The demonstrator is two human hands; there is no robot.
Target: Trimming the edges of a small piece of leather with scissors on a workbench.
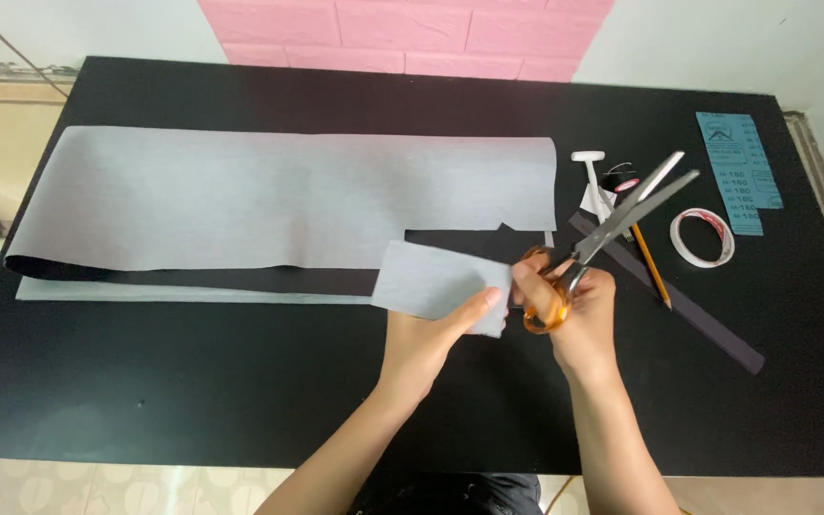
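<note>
Holding a small grey cut piece (436, 283) by its near right corner, my left hand (431, 339) pinches it closed between thumb and fingers, above the black table (193, 381). My right hand (574, 310) grips the orange-handled scissors (603, 234), fingers through the loops, blades parted and pointing far right. Just beyond lies the large grey sheet (278, 195). To the right rest a pencil (650, 265), a tape roll (702, 236) and a blue sandpaper sheet (738, 172).
</note>
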